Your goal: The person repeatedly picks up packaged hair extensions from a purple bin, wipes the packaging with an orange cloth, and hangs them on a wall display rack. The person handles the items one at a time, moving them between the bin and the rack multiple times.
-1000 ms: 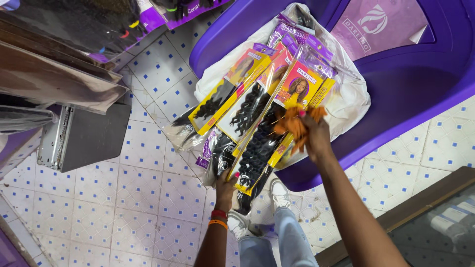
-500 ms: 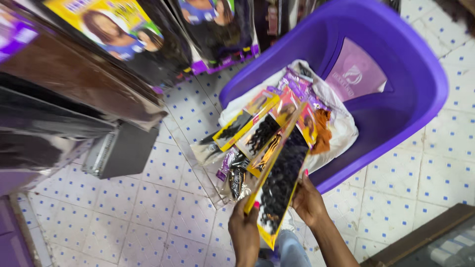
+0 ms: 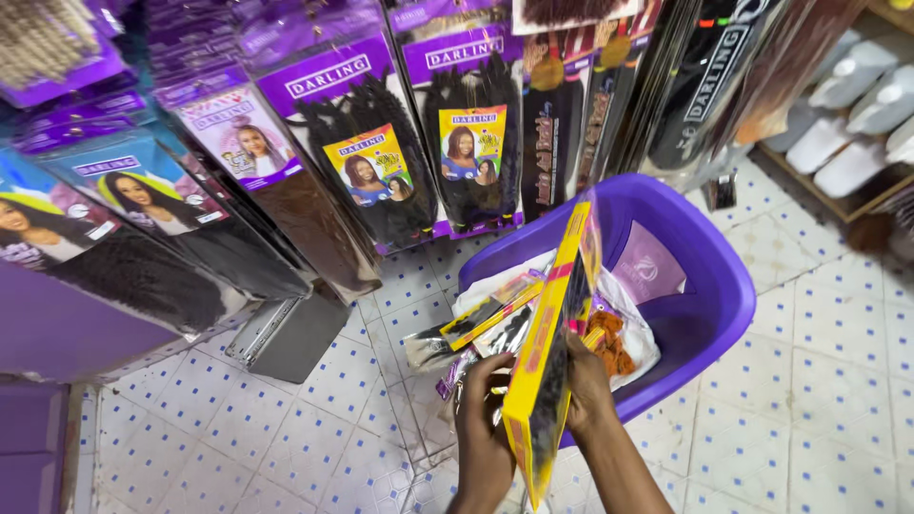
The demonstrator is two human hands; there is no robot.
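Since half a second ago the yellow-edged pack of dark braiding hair (image 3: 552,352) has been lifted clear of the heap and turned on edge, so it now stands almost upright above the purple plastic tub (image 3: 709,314), and the view has swung up to take in the wall display. Both forearms rise from the bottom edge and converge on the lower half of the pack. The left hand (image 3: 486,419) is cupped against its near face, fingers curled around the yellow border, wrist bent slightly inward. The right hand (image 3: 588,385) presses the far face, thumb on the edge and fingers wrapped behind, so the two hands are clamped on the pack from opposite sides and lie close together with only the packet between them. The pack's top corner reaches up to the tub's back rim.

Inside the tub, a white plastic bag (image 3: 636,328) holds more hair packs (image 3: 490,319) that spill over the near rim, with a tuft of orange hair (image 3: 609,347) just beside the right hand. Rows of hanging hair packs (image 3: 381,162) with purple headers fill the wall behind. A dark grey box (image 3: 290,333) rests on the white tiled floor (image 3: 305,428) to the left.
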